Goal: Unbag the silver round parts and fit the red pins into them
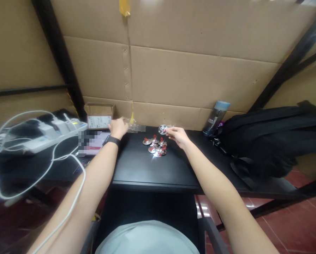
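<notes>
Several small silver metal discs (158,149) with red loops lie grouped on the black table (147,173). Above the right side of the group, my right hand (177,136) pinches one more silver disc (162,129) by its red loop. My left hand (118,127), with a black watch on the wrist, is at the back left, between a small open cardboard box (99,115) and some clear plastic wrapping (137,128). Its fingertips are hidden behind the hand, so whether they hold the plastic is unclear.
At the left, a white power strip (59,135) with plugs and looping white cables lies beside a partly blurred flat package (98,143). A dark bottle with a blue lid (215,118) stands at the back right, next to a black backpack (263,137). Cardboard (173,77) lines the back.
</notes>
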The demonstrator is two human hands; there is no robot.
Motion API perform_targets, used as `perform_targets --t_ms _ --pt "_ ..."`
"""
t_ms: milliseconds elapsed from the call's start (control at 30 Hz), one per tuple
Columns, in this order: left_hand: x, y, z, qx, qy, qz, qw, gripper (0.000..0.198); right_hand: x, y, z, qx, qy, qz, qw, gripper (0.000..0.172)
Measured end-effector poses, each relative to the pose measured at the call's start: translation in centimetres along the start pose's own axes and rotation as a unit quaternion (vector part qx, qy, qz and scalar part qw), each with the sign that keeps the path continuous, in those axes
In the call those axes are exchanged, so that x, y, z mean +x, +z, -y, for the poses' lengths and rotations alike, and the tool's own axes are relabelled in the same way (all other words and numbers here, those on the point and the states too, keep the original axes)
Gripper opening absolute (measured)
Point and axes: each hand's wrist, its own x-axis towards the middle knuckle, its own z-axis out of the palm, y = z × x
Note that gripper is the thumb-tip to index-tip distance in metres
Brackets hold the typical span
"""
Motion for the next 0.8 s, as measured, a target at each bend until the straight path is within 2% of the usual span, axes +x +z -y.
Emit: perform_targets --t_ms 67,133,233,267,300,333,367,400,433,567,800 --pt "-0.5 0.1 -0.3 0.013 0.013 -0.01 1.0 0.036 -0.2 0.3 -0.1 -0.002 0.006 0.013 1.0 0.022" --pt "-1.0 0.4 -1.3 -0.012 0.052 0.019 0.998 0.04 -0.3 0.7 -0.2 -0.001 0.008 0.024 1.0 0.022" --pt "-2.2 1.4 -3.3 -0.091 0.13 0.159 0.975 0.045 -0.7 1.2 -0.2 0.005 0.007 0.044 0.999 0.021" --pt "-2.7 1.9 -4.0 -0.107 0.144 0.198 0.964 0.052 -0.8 1.3 -0.2 0.008 0.006 0.051 0.999 0.021" --pt "-3.4 2.5 -4.6 -0.131 0.16 0.253 0.945 0.064 -0.9 1.4 -0.2 0.012 0.005 0.06 0.998 0.021" --pt "-4.1 3.1 -5.2 -0.189 0.175 0.34 0.905 0.077 -1.0 1.5 -0.1 0.015 0.003 0.07 0.997 0.022" --pt "-4.7 3.7 -5.6 -0.24 0.178 0.399 0.867 0.082 -1.1 1.6 -0.1 0.018 0.002 0.08 0.997 0.023" --pt "-5.4 4.3 -6.0 -0.273 0.175 0.423 0.846 0.079 -1.2 1.7 -0.1 0.02 0.001 0.09 0.996 0.024" --pt "-5.9 4.9 -6.2 -0.294 0.171 0.423 0.84 0.074 -1.3 1.7 0.0 0.021 0.0 0.098 0.995 0.026" --pt "-6.8 6.0 -6.3 -0.307 0.152 0.395 0.852 0.065 -1.2 1.7 0.0 0.011 -0.009 0.108 0.994 0.029" --pt "-6.1 5.7 -6.0 -0.308 0.128 0.379 0.863 0.07 -1.0 1.5 0.0 0.007 -0.021 0.093 0.995 0.03"
